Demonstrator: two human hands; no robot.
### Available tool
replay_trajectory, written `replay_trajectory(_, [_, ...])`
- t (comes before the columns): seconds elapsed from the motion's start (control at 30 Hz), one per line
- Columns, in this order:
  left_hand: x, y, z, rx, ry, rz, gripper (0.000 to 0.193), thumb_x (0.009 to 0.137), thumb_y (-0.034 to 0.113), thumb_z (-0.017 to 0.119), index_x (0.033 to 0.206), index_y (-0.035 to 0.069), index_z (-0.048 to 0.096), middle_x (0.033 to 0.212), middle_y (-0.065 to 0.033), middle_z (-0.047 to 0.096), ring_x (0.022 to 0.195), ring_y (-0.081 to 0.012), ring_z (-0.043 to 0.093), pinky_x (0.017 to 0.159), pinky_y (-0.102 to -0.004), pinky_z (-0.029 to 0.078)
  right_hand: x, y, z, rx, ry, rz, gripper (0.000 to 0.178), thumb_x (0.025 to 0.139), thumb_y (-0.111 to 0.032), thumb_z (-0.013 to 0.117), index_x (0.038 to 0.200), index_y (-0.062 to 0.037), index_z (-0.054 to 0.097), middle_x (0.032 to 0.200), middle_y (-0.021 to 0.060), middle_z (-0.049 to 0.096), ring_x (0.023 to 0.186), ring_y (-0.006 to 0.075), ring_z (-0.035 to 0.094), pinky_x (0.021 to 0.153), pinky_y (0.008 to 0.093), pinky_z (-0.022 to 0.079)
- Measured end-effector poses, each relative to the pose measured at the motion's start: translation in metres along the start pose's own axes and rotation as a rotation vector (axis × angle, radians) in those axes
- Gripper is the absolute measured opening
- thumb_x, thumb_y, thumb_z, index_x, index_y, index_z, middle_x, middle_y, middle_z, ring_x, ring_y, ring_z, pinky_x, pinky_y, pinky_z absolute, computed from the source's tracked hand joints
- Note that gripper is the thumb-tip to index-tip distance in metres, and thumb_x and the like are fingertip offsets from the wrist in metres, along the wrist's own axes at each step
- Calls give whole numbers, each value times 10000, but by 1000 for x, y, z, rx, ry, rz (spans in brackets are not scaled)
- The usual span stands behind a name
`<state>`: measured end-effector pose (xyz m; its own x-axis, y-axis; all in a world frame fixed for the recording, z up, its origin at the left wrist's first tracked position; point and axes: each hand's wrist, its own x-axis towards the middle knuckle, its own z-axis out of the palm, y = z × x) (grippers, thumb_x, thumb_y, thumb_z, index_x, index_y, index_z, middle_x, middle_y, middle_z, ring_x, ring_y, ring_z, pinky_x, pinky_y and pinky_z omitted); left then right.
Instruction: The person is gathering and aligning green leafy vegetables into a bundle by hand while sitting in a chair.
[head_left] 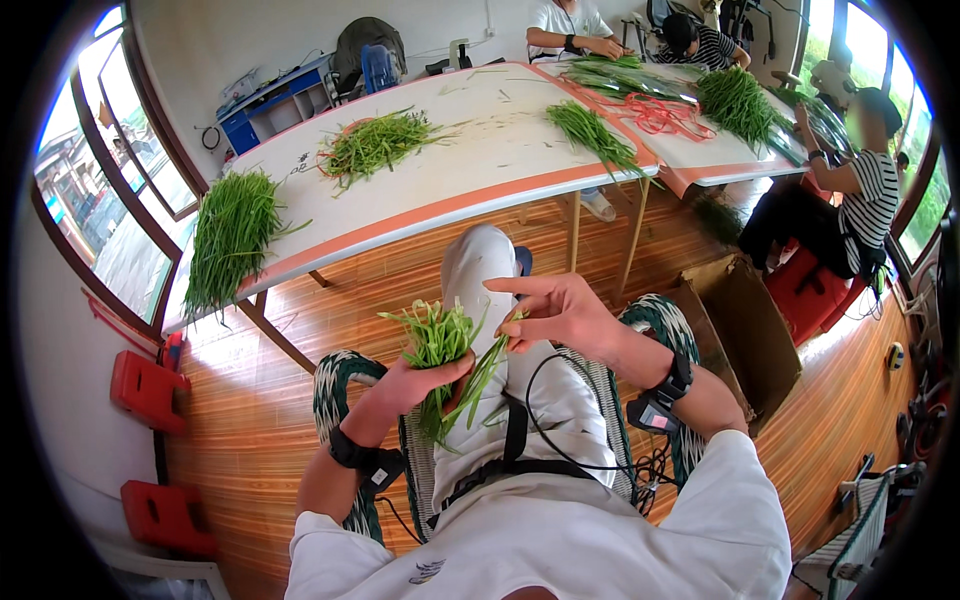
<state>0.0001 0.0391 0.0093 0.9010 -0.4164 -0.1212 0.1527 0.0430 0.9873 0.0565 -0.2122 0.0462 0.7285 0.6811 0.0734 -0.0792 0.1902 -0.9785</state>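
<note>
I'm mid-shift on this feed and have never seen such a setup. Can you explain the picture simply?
There's no machine: these are a person's own bare hands. The single picture comes from a wide fisheye camera worn on the head, looking down, so straight edges bend near the rim. The left hand grips a bunch of green stalks above the lap; the right hand pinches a few long strands beside it. On the white table ahead lie three green heaps: left end, middle and right end.
</note>
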Motion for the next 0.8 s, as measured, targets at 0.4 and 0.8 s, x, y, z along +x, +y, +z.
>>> replay_trajectory(0.4, [0, -9, -6, -92, -115, -165, 238, 921, 91, 632, 1155, 48, 617, 998, 27, 642, 916, -72, 574, 806, -246, 469, -3, 11, 1, -44, 48, -78, 197, 849, 63, 665, 1042, 43, 699, 907, 126, 713, 787, 166, 702, 719, 276, 600])
replay_trajectory(0.8, [-1, 3, 2, -52, -144, -124, 174, 928, 102, 604, 1084, 24, 611, 891, -46, 647, 708, -129, 636, 564, -268, 492, -4, 7, 9, -91, 26, -60, 166, 852, 51, 676, 1017, 67, 692, 887, 127, 709, 795, 165, 697, 719, 279, 606])
